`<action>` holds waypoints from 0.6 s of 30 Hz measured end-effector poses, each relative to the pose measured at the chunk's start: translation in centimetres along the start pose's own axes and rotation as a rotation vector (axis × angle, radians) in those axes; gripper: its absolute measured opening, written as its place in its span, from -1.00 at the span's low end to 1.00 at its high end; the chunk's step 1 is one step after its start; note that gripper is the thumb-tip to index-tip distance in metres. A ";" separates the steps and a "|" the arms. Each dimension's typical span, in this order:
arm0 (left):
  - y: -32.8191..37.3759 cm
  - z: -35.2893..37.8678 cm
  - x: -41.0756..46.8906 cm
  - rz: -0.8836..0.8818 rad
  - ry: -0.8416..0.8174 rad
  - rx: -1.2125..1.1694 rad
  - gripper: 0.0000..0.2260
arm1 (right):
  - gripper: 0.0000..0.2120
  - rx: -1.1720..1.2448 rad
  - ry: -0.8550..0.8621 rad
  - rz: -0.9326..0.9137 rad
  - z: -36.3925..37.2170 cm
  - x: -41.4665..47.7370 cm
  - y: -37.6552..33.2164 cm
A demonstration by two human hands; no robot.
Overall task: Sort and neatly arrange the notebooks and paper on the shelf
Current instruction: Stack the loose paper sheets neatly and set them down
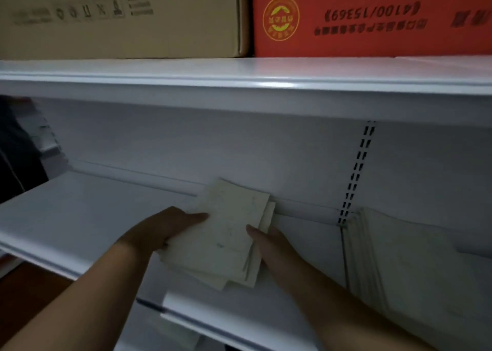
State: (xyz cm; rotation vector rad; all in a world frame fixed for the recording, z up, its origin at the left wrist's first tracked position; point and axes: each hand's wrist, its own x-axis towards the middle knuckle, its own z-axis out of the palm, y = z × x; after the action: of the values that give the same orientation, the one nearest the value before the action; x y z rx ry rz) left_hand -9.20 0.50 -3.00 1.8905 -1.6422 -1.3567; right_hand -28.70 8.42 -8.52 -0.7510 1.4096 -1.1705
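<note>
**Paper stack held at mid-shelf**

Stack of papers (229, 233): pale cream with faint marks, edges uneven, sheets splayed at the near corner. It sits low over the white shelf (80, 217), far end by the back wall. Left hand (162, 231) and right hand (271, 247) grip opposite sides, thumbs on top, other fingers hidden beneath. Long axis runs front-to-back, far end angled slightly right.

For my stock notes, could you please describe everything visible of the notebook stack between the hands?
The stack of notebooks is several thin, cream paper booklets, faintly marked on top, fanned with corners misaligned. It lies angled over the shelf, far corner near the back panel. The left hand grips its left edge, thumb on top; the right hand touches its right edge.
</note>
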 end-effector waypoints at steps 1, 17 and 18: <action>-0.1 0.4 -0.1 0.020 -0.021 -0.040 -0.52 | -0.38 0.016 0.023 -0.008 0.2 0.0 0.1; 1.8 7.9 -3.9 0.204 -0.501 -0.483 -0.61 | -0.42 0.126 0.108 -0.115 -7.7 -4.6 2.3; 1.6 8.3 -4.4 0.250 -0.465 -0.521 -0.62 | -0.35 0.153 0.084 -0.091 -8.0 -4.6 2.1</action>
State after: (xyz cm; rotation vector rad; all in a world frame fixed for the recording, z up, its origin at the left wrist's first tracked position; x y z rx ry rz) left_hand -16.24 6.80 -4.10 1.0943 -1.4432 -1.9674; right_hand -35.19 15.24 -9.63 -0.6705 1.3481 -1.3779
